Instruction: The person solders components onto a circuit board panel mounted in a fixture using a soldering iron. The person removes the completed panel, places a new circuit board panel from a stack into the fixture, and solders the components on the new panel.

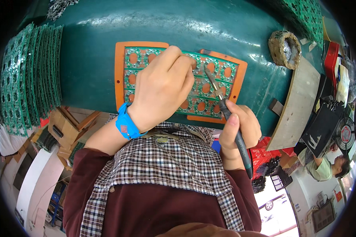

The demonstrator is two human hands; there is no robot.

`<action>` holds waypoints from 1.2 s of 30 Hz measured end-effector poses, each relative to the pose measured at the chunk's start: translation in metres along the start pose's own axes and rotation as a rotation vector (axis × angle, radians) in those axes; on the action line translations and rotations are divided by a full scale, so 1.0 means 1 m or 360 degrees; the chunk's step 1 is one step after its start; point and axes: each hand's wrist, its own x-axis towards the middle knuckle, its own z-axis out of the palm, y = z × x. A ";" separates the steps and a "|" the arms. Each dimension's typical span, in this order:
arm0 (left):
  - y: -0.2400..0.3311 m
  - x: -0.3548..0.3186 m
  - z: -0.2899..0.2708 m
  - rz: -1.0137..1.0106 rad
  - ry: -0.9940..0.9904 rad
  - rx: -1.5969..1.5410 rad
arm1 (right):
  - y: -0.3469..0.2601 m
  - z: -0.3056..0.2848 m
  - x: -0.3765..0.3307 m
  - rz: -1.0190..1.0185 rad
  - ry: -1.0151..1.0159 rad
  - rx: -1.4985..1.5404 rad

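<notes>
An orange frame [120, 81] lies on the green table, holding green circuit boards [199, 81] with rows of oval openings. My left hand [160, 85] rests over the boards' upper middle, its fingers curled in and the tips pinched near one opening. Whatever is between those fingertips is hidden. A blue band circles that wrist. In my right hand [243, 124], at the frame's lower right, is a soldering iron [223, 106]. Its tip points up and left, over the boards right of my left fingers; whether it touches them I cannot tell.
Many green circuit boards [31, 71] stand upright in a row at the left; more [304, 17] sit at the far right. Near those is a rough brown pot [279, 49] with shiny material inside. A pale wooden board [298, 104] lies at the table's right edge. Another person [322, 168] is beyond.
</notes>
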 end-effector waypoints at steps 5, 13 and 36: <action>-0.002 0.000 0.006 -0.0008 -0.0033 -0.0007 | 0.000 0.010 0.005 -0.0027 -0.0054 -0.0024; 0.005 -0.010 -0.003 -0.0079 -0.0068 -0.0190 | -0.010 -0.005 -0.012 0.0185 -0.0080 -0.0110; 0.009 -0.027 -0.002 -0.0117 -0.0241 -0.0127 | -0.001 0.003 -0.021 -0.0086 -0.0049 -0.0007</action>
